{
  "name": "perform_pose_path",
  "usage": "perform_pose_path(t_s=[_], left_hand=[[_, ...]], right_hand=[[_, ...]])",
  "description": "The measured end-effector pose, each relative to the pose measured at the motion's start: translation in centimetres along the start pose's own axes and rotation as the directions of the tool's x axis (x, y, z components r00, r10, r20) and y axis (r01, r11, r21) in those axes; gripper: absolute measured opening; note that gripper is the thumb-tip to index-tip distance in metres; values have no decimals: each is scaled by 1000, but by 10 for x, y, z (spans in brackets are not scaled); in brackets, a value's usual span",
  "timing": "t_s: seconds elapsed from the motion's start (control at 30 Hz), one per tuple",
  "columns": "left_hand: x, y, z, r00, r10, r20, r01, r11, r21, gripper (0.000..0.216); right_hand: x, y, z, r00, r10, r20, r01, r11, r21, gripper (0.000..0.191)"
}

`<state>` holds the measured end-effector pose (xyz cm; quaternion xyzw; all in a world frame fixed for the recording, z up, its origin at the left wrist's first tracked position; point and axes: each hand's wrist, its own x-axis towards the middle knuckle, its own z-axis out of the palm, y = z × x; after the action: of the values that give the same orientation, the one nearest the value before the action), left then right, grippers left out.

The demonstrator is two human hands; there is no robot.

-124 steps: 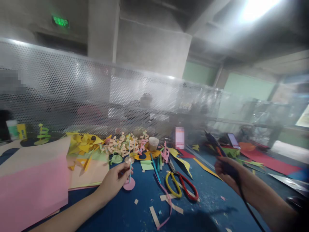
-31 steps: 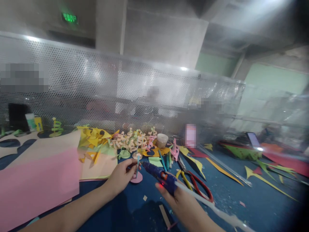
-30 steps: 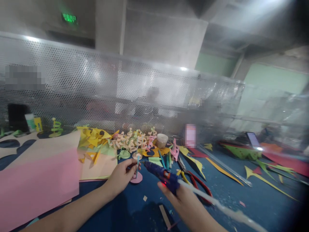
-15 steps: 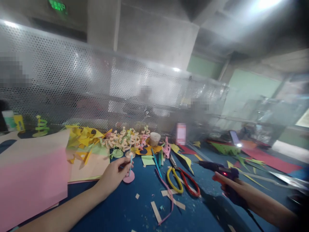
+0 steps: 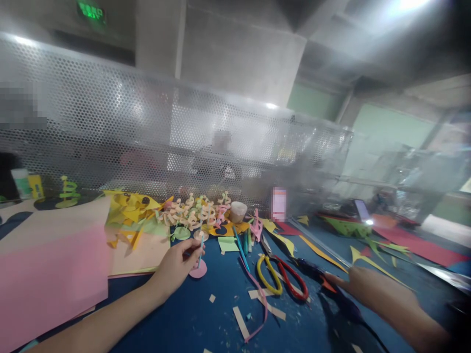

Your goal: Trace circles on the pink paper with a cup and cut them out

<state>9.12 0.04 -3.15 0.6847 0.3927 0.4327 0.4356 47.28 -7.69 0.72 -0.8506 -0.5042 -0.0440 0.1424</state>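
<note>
Prob. gluing stick (image 5: 200,255) to disc (image 5: 198,272), pinching stick w/ L hand (image 5: 176,261), R hand (image 5: 379,289) at glue gun (image 5: 327,283) (grip unclear), needing stillness next.

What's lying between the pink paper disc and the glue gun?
In the head view, between the pink paper disc and the glue gun lie a blue stick, a curved pink strip, scissors and some pale scraps.

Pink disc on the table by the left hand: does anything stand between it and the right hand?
Yes. Going from the right hand toward the pink disc, the glue gun comes first, then the scissors with their red and yellow loops, then the curled pink strip.
</note>
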Motion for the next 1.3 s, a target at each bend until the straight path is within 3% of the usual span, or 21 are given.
perform_pose_path(t_s=[0.1, 0.17, 0.23, 0.33, 0.5, 0.63, 0.77, 0.93, 1.07, 1.3], left_hand=[[0, 1, 0, 1000, -5, -12, 5, 1000, -14, 32], [0, 2, 0, 1000, 1, -16, -1, 1000, -20, 30], [0, 2, 0, 1000, 6, -21, -7, 1000, -23, 28], [-1, 2, -1, 1000, 2, -29, -3, 1000, -27, 27], [-1, 0, -1, 1000, 1, -19, -2, 999, -42, 28], [0, -3, 0, 1000, 5, -23, -6, 999, -52, 27], [1, -4, -1, 999, 25, -27, -27, 998, -48, 27], [1, -3, -2, 998, 57, -32, -58, 998, -32, 23], [1, -1, -2, 998, 53, -21, -54, 998, -39, 25], [3, -3, -1, 998, 49, -42, -51, 998, -47, 25]], right_hand=[[-21, -51, -3, 971, -229, 74, 228, 973, 25, 26], [-38, -91, 3, 860, -481, 171, 453, 874, 176, 13], [-50, -125, 14, 818, -544, 186, 508, 835, 210, 12], [-55, -152, 30, 842, -519, 147, 498, 853, 157, 6], [-48, -155, 38, 868, -487, 97, 470, 869, 156, 20], [-45, -164, 29, 847, -529, 57, 495, 822, 281, 16], [-49, -191, 22, 814, -580, 37, 498, 729, 471, 10], [-61, -220, 19, 837, -545, -47, 477, 686, 550, 16], [-65, -226, 18, 858, -508, -82, 463, 692, 554, 19], [-65, -221, 22, 847, -518, -116, 472, 635, 611, 12]])
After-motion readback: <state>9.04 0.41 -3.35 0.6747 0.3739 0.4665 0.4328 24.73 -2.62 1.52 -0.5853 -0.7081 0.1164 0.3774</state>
